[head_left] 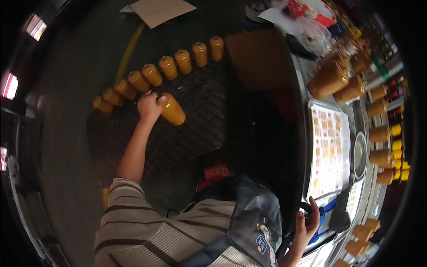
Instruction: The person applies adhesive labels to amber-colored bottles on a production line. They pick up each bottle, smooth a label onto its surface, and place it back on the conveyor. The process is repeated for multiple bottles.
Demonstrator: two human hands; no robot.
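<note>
My left hand [150, 107] is closed around the neck end of an orange-brown cylinder [173, 111] with a rounded shoulder. The cylinder is tilted, its base pointing down to the right, above a dark ridged mat [195, 111]. Just beyond it, a curved row of similar cylinders [168, 67] stands along the mat's far edge, each with a small neck on top. At the lower right, my right hand [305, 228] has its fingers apart beside the workbench. A small black thing shows at its fingertips; whether they touch it is unclear.
Along the right runs a workbench bearing a white tray [315, 187] with a sheet of printed labels, a round metal dish [360, 155] and larger orange-brown cylinders [329, 80]. More cylinders hang or stand beyond it. A cardboard sheet [258, 58] lies beside the mat. A yellow line [130, 52] crosses the floor.
</note>
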